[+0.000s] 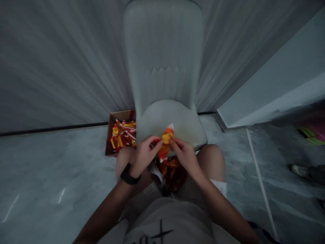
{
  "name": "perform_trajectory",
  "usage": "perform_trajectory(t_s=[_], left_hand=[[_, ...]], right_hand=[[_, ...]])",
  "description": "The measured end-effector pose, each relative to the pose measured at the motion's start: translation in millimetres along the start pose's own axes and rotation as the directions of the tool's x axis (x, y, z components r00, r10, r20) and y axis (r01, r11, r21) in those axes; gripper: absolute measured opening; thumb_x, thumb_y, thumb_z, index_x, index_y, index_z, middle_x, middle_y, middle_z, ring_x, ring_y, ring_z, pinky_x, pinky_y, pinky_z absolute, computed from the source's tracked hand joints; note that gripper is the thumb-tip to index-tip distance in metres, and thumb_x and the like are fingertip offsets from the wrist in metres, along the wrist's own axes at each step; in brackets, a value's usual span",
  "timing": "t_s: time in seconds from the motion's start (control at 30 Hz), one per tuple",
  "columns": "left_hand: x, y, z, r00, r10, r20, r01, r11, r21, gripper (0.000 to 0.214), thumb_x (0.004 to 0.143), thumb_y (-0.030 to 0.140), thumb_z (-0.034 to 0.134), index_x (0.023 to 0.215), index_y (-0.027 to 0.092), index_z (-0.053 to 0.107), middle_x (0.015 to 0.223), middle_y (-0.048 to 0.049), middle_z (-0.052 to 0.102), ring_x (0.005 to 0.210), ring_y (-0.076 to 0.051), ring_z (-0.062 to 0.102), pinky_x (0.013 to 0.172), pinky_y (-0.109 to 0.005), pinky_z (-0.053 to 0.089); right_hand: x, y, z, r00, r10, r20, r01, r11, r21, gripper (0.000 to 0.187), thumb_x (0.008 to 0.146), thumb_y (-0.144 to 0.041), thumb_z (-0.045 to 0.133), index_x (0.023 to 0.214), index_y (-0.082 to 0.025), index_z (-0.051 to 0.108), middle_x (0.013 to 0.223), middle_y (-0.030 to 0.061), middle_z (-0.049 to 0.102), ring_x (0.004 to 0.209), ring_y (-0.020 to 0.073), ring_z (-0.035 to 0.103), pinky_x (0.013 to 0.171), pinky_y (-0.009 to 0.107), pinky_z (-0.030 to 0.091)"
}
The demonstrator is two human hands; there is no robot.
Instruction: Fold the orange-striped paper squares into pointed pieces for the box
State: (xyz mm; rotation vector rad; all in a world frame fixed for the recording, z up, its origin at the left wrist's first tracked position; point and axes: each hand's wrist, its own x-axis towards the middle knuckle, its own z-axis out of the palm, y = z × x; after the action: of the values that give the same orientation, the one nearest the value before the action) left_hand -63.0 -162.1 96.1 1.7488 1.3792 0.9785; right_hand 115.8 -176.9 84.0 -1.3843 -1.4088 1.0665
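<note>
My left hand (144, 154) and my right hand (184, 154) meet over the front edge of a pale chair seat (182, 118). Both pinch a folded piece of orange, red and white paper (166, 140) between their fingertips. A black band sits on my left wrist (129, 176). Below the hands, between my knees, lies a pile of more red and orange paper pieces (171, 173). My fingers are closed on the paper.
An open cardboard box (111, 135) with several red and yellow folded papers stands on the floor left of the chair. The chair back (162, 54) rises in front of a grey curtain. A pale step or ledge (274, 88) lies to the right, with coloured things at the far right.
</note>
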Motion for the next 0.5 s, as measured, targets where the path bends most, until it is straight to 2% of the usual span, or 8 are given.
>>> perform_trajectory(t_s=[0.13,0.27,0.4,0.5], left_hand=[[5.2,-8.5,-4.7,0.999,0.008,-0.043,-0.01,0.999,-0.053,0.024,0.091,0.041,0.062,0.089,0.019,0.071,0.088,-0.0033,0.074,0.08,-0.017,0.066,0.069,-0.025,0.051],[5.8,-23.6,-16.5,0.991,-0.088,-0.102,0.078,0.992,-0.099,0.03,0.088,0.047,0.064,0.088,0.018,0.071,0.087,-0.0043,0.074,0.08,-0.018,0.066,0.068,-0.025,0.05],[0.7,-36.0,-23.1,0.987,-0.132,-0.087,0.121,0.985,-0.125,0.031,0.086,0.049,0.064,0.084,0.018,0.07,0.083,-0.0038,0.072,0.077,-0.018,0.064,0.068,-0.025,0.05],[-3.4,-37.7,-18.2,0.988,-0.149,-0.045,0.142,0.981,-0.129,0.029,0.086,0.049,0.064,0.084,0.021,0.07,0.084,-0.0032,0.072,0.076,-0.018,0.064,0.068,-0.027,0.05]], right_hand=[[7.5,-0.4,2.5,0.999,0.024,0.026,-0.024,1.0,0.011,0.036,0.093,-0.048,0.055,0.099,-0.021,0.077,0.09,0.0058,0.078,0.08,0.0227,0.071,0.072,0.033,0.055],[13.2,-5.2,-5.8,0.996,0.09,0.018,-0.091,0.995,0.052,0.036,0.089,-0.05,0.061,0.092,-0.019,0.077,0.085,0.0076,0.078,0.081,0.023,0.072,0.075,0.035,0.055],[12.3,-6.9,-9.7,0.981,0.178,0.082,-0.187,0.973,0.135,0.038,0.084,-0.055,0.066,0.088,-0.018,0.076,0.082,0.0068,0.077,0.077,0.0217,0.072,0.071,0.033,0.056],[10.9,-4.8,-2.7,0.971,0.188,0.146,-0.208,0.969,0.132,0.038,0.083,-0.054,0.068,0.092,-0.019,0.077,0.084,0.0053,0.078,0.077,0.021,0.072,0.07,0.032,0.056]])
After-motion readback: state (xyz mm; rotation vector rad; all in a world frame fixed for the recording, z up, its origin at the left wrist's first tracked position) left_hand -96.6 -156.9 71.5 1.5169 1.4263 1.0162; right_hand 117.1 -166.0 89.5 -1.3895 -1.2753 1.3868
